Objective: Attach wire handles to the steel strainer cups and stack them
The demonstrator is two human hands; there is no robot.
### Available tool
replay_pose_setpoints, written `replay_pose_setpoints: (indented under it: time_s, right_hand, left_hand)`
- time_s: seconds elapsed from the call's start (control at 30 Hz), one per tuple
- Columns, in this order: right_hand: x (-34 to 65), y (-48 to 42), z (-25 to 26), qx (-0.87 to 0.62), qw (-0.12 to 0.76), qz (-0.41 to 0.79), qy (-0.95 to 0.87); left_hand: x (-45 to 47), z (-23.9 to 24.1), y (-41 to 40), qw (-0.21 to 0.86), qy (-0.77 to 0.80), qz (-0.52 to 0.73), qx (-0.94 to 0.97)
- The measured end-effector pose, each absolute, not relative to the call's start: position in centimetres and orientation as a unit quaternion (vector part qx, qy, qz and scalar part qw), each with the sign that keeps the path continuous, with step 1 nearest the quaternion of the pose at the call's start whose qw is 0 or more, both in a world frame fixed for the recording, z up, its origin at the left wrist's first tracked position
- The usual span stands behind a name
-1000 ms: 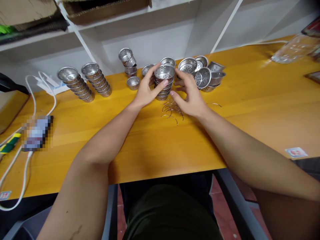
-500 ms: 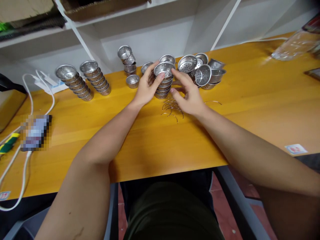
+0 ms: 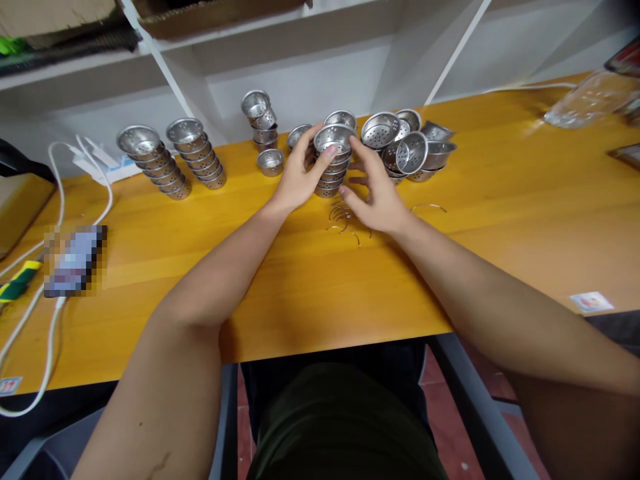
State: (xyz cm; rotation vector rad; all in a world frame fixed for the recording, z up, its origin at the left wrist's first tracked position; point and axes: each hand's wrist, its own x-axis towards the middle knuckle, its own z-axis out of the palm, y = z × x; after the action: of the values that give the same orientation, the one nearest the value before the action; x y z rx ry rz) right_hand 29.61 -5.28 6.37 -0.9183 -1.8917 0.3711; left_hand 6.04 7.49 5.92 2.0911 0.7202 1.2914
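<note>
A stack of small perforated metal cups [image 3: 332, 159] stands on the yellow table [image 3: 310, 280] between my hands. My left hand [image 3: 300, 177] wraps round the stack's left side, thumb near the top rim. My right hand [image 3: 376, 193] is on the stack's right side with fingers spread and its index fingertip at the top cup's rim. A bunch of thin wire rings [image 3: 345, 220] lies on the table just below the stack, partly under my right hand.
Two leaning stacks of the same cups [image 3: 173, 160] stand at the left, a short stack [image 3: 261, 120] at the back, a loose pile [image 3: 410, 148] at the right. White cables [image 3: 55, 200] and a blurred object [image 3: 74, 260] lie far left. A clear bottle [image 3: 585, 100] lies far right.
Both hands stay at the cup stack. My right hand's fingers have shifted slightly along the stack's right side; the view moved a little.
</note>
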Motion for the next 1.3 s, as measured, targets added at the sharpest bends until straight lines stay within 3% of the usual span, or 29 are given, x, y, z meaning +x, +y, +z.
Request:
replay_pose_setpoints:
  time_s: [0.23,0.43,0.6,0.77,0.9,1.03,1.2,1.3]
  right_hand:
    - [29.8,-4.6,5.0,-0.383,0.525,0.117,-0.751]
    - [29.6,-5.4,5.8,-0.394,0.471,0.145,-0.776]
    - [29.4,-5.5,5.9,-0.360,0.437,0.163,-0.808]
    - [29.7,-5.2,5.8,-0.353,0.436,0.164,-0.811]
    - [29.7,-5.5,6.7,-0.368,0.463,0.145,-0.793]
    - [29.7,-6.5,8.1,-0.373,0.508,0.121,-0.767]
    - [30.0,-7.9,9.4,-0.391,0.560,0.126,-0.719]
    - [30.6,-8.3,10.0,-0.397,0.539,0.112,-0.734]
  left_hand:
    - [-1.9,8.1,11.2,0.264,0.371,0.546,0.703]
    - [-5.4,5.5,12.1,0.224,0.524,0.543,0.616]
    - [-5.5,3.8,12.1,0.284,0.518,0.481,0.648]
    - [-6.0,5.0,12.1,0.215,0.560,0.512,0.615]
    - [-5.1,7.6,10.8,0.145,0.476,0.570,0.654]
    - [-1.8,9.4,7.1,0.142,0.368,0.525,0.754]
    - [3.1,8.3,2.0,0.136,0.248,0.454,0.845]
    - [4.6,6.5,0.7,0.141,0.213,0.435,0.863]
